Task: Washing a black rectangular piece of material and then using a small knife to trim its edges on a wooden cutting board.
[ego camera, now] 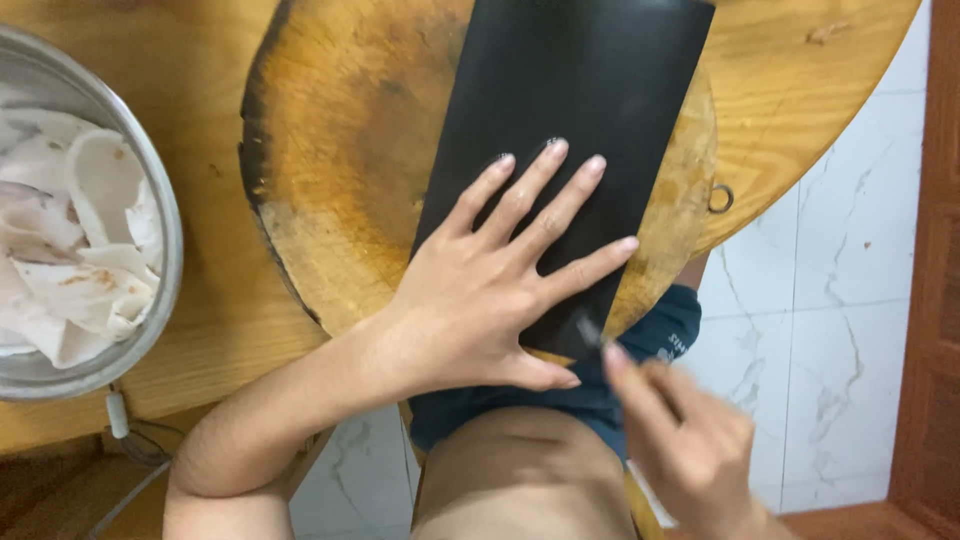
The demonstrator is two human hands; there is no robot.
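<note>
Black flat rectangular sheet, matte, prob. plastic or rubber: laid lengthwise across round wooden chopping block, near end overhanging block edge toward body. Left hand pressed flat on sheet's near half, fingers spread wide apart, palm down, thumb tucked along near edge; nothing gripped, just pinning. Left forearm angled in from lower left, wrist bent slightly back. Right hand blurred at lower right, fingertips bunched together at sheet's near-right corner w/ small pale object between them; kind of object not readable, so grip state cannot be told for sure. Beyond block: small metal ring at its right rim, round wooden table beneath, large metal bowl of pale white-pink pieces well apart at left, white marbled floor tiles below.

Risks, as judged: sheet slipping or curling if left-hand pressure eases, since overhanging end unsupported; spread thumb close to right-hand fingertips, so nick poss. if pale object sharp; block near table edge, shove could shift it.
</note>
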